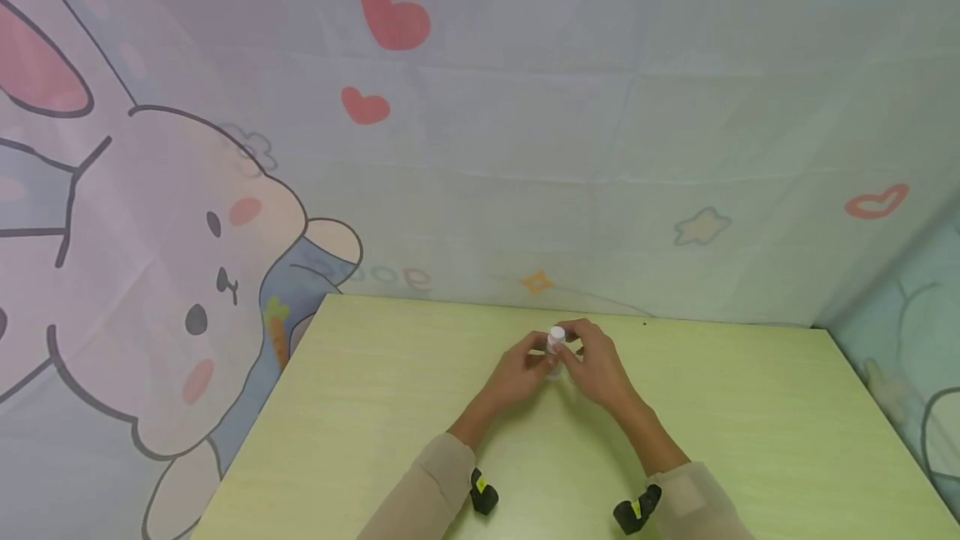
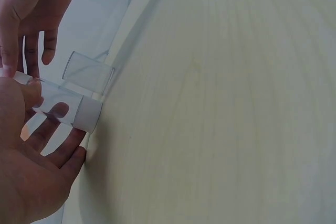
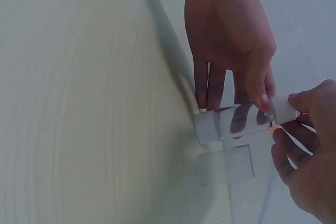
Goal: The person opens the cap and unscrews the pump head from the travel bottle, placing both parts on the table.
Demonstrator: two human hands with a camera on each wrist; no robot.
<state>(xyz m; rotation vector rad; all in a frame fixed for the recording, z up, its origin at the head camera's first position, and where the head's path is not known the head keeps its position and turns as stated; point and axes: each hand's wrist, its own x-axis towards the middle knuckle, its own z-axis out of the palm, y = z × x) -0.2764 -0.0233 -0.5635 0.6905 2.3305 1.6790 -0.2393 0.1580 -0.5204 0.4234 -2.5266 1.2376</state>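
Note:
Both hands meet at a small clear bottle (image 1: 556, 337) with a white top (image 3: 283, 109) and a white base (image 3: 208, 128). It stands upright, near the far side of the table. My left hand (image 1: 517, 372) grips the clear body, its thumb on the near side and fingers behind. With thumb and fingers, my right hand (image 1: 600, 363) pinches the white top. Beside the bottle stands a clear, hollow cylinder (image 2: 89, 72) on the table, touched by neither hand. Whether the white base touches the tabletop, I cannot tell.
The pale yellow-green table (image 1: 390, 407) reaches back to a printed cloth backdrop (image 1: 525, 148) with a rabbit and hearts. Black wrist cameras (image 1: 483, 492) sit at both beige sleeves (image 1: 431, 482).

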